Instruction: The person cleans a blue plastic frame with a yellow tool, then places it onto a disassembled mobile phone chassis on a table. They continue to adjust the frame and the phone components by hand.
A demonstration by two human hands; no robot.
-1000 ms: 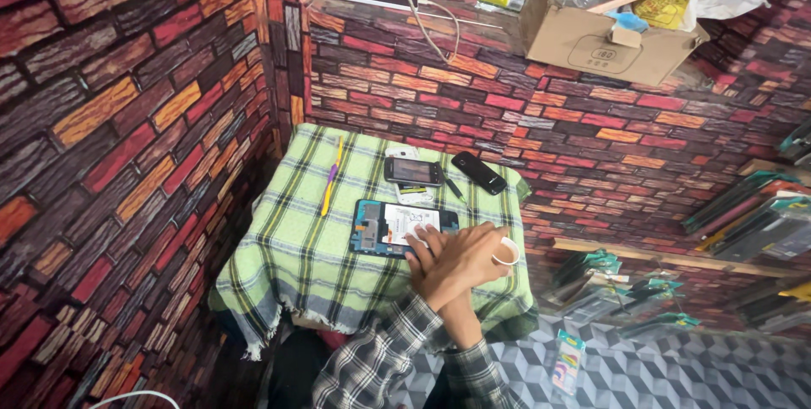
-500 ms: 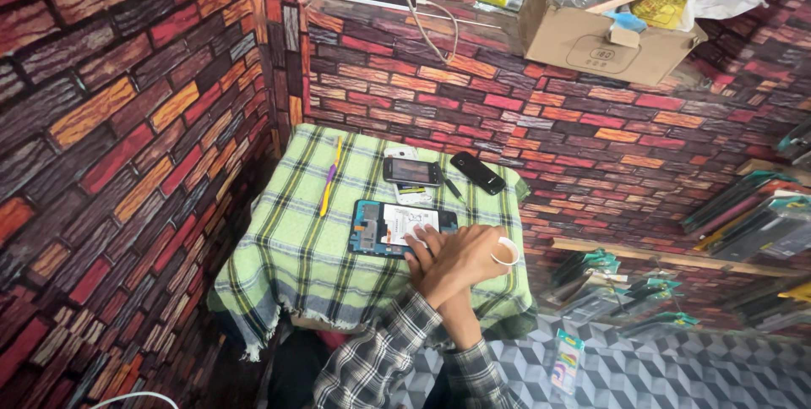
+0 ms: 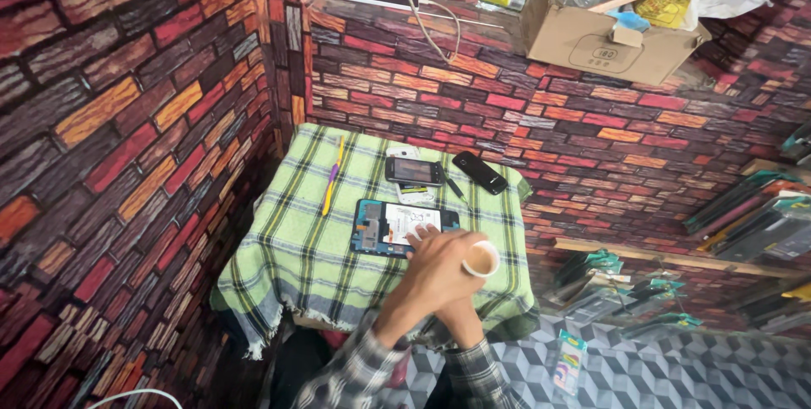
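Little has shifted since the earlier frames: the hands still rest at the near right of the table, overlapping. An opened phone (image 3: 397, 226), back cover off and insides showing, lies flat on the green checked cloth (image 3: 287, 248), its long axis running left to right. It sits just ahead and left of the left hand (image 3: 439, 269), whose spread fingertips touch its right end. That hand is nearer; the right hand (image 3: 460, 291) lies beneath it, wrapped around a small cup (image 3: 481, 259). Beyond lie two more phones and a yellow-purple tool.
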